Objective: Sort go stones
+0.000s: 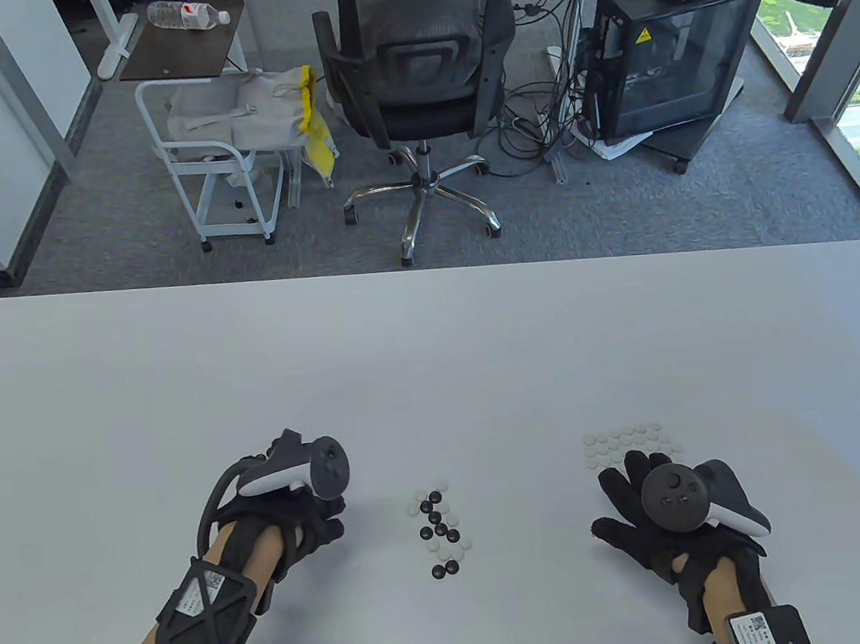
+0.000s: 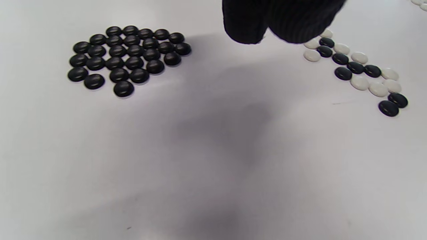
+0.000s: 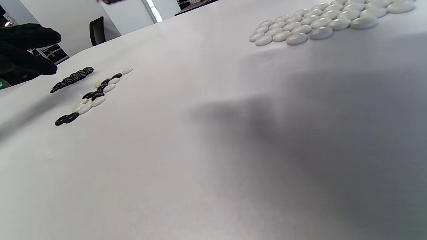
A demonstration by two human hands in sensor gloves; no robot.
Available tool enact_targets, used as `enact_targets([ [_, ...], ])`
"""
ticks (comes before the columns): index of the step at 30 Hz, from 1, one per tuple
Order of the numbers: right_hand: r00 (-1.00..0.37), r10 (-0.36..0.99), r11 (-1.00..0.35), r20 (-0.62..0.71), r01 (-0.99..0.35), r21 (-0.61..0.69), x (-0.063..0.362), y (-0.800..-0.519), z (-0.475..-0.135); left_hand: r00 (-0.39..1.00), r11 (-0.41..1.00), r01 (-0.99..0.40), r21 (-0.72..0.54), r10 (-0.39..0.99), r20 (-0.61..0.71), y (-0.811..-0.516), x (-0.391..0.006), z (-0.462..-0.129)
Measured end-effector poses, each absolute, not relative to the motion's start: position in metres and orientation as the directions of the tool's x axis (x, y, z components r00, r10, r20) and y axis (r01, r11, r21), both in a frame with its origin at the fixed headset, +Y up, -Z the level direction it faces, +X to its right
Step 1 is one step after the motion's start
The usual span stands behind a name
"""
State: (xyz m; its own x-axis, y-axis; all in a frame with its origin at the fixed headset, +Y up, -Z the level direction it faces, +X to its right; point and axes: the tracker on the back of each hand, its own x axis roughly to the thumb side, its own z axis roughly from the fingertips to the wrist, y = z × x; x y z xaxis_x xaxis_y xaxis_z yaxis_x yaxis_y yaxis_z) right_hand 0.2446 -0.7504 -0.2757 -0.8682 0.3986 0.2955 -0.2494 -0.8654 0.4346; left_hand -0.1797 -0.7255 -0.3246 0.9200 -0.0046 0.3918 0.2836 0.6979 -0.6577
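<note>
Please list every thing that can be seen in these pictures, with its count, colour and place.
black stone pile: about thirty, black, under the left hand
white stone pile: count unclear, white, beyond the right hand
mixed stones: black and white, table centre
table: one, white
office chair: one, black, on the floor beyond the table
cart: one, white, left of the chair
computer case: one, black, right of the chair
left hand: black glove, fingers curled
right hand: black glove, fingers spread
</note>
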Motion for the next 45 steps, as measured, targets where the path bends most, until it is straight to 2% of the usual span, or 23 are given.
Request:
enact_targets([
  [10, -0.872, 0.349, -0.909, 0.343, -0.225, 0.352, 0.238, -0.745, -0.273, 0.843, 0.651, 0.39, -0.651, 0.033, 0.537, -0.747, -0.114, -0.318],
  [15, -0.869, 0.36, -0.902, 0.34, -0.232, 0.365, 0.239, -0.746, -0.273, 0.823, 0.646, 0.401, -0.65, 0.057, 0.565, -0.756, -0.098, -0.313],
  [20, -0.869, 0.365, -0.895, 0.334, -0.23, 0.381, 0.238, -0.747, -0.273, 0.817, 0.623, 0.463, -0.63, -0.024, 0.576, -0.768, -0.095, -0.31],
  [24, -0.87, 0.353, -0.902, 0.344, -0.219, 0.371, 0.236, -0.743, -0.27, 0.827, 0.628, 0.455, -0.631, -0.037, 0.56, -0.767, -0.114, -0.306],
  [29, -0.871, 0.356, -0.9, 0.339, -0.222, 0.375, 0.237, -0.743, -0.271, 0.884, 0.638, 0.37, -0.676, -0.016, 0.468, -0.765, -0.162, -0.301],
  [39, -0.874, 0.356, -0.901, 0.33, -0.228, 0.368, 0.24, -0.741, -0.271, 0.979, 0.647, 0.199, -0.736, -0.105, 0.172, -0.764, -0.277, -0.303],
  [42, -0.876, 0.36, -0.897, 0.322, -0.23, 0.377, 0.241, -0.742, -0.272, 0.984, 0.645, 0.177, -0.743, -0.137, 0.115, -0.766, -0.296, -0.309],
  [45, -0.876, 0.361, -0.896, 0.32, -0.23, 0.381, 0.241, -0.742, -0.272, 0.991, 0.646, 0.133, -0.752, -0.106, 0.084, -0.769, -0.304, -0.314],
])
